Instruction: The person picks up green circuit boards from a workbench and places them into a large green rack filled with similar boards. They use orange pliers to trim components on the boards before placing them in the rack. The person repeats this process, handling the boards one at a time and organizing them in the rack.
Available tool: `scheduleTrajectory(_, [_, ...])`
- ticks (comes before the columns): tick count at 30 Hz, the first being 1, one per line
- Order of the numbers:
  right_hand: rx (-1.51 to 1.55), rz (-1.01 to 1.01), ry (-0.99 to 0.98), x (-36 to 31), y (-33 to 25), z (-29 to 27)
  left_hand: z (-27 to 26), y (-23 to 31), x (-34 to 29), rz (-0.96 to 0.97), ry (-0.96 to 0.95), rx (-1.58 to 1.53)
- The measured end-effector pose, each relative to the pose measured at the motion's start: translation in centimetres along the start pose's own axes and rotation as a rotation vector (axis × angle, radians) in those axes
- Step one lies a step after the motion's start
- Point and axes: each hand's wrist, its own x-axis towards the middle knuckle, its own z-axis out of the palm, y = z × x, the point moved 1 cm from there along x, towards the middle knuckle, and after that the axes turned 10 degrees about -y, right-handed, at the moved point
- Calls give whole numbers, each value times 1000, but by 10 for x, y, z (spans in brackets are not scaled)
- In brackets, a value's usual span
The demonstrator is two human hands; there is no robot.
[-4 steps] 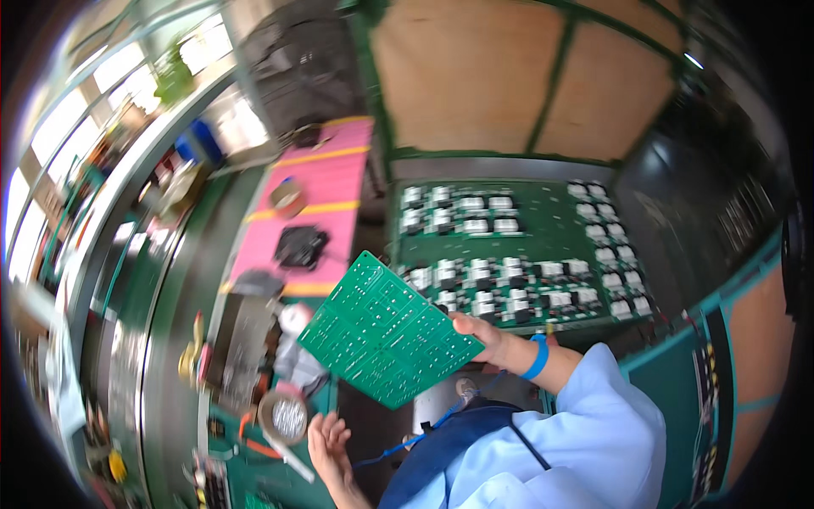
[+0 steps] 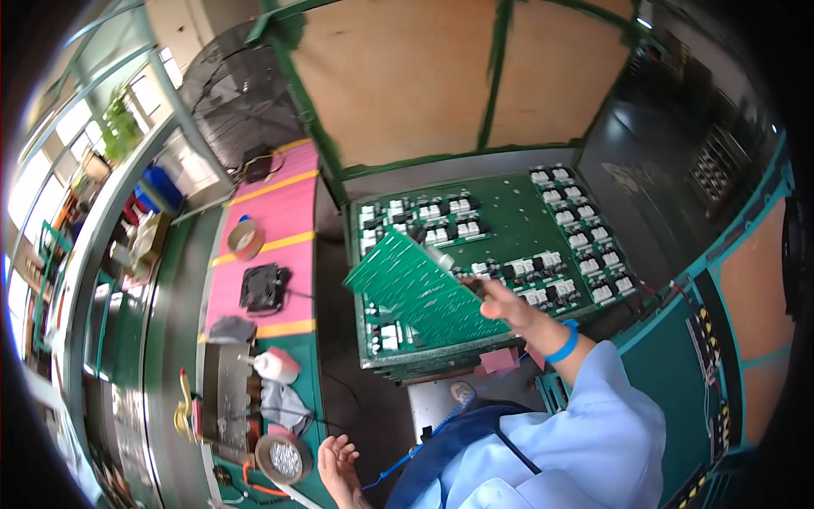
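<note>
My right hand (image 2: 506,307), wearing a blue wrist strap (image 2: 563,341), grips a green circuit board (image 2: 415,288) by its right edge. The board is tilted, its solder side toward me and slightly motion-blurred, and it hangs over a green tabletop (image 2: 519,208). Rows of circuit boards with white and black components (image 2: 536,270) lie on that top, and the held board hides some of them. Low at the left, my left hand (image 2: 339,465) is empty, its fingers loosely bent and apart, beside a bench with a round tub of small metal parts (image 2: 270,468).
Along the left bench are a black fan (image 2: 264,287), a tape roll (image 2: 245,241), a white bottle (image 2: 277,366), a grey cloth (image 2: 287,407) and an open box (image 2: 222,373). Wooden panels in a green frame (image 2: 390,85) stand behind the table. A blue coiled cord (image 2: 405,461) crosses by my waist.
The circuit board has tilted and moved further over the table of boards, still in my right hand. The whole view has swung, and my left hand stays empty.
</note>
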Motion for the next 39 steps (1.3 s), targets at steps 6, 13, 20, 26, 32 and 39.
scheduleTrajectory(6, [-1046, -14, 674, -18, -7, -164, 76, -3, 46, -36, -114, 117])
scheduleTrajectory(13, [-1553, 373, 976, 4, 53, -325, 125, -6, 69, -156, -138, 235])
scheduleTrajectory(20, [-1635, 433, 997, 48, 92, -395, 155, -11, 80, -220, -74, 281])
scheduleTrajectory(26, [-1662, 326, 1076, 66, 120, -421, 168, -17, 91, -225, -83, 321])
scheduleTrajectory(32, [-1557, 427, 1199, 81, 130, -435, 181, -15, 97, -278, -48, 368])
scheduleTrajectory(39, [-1507, 452, 1263, 92, 133, -436, 182, -19, 99, -299, -38, 349])
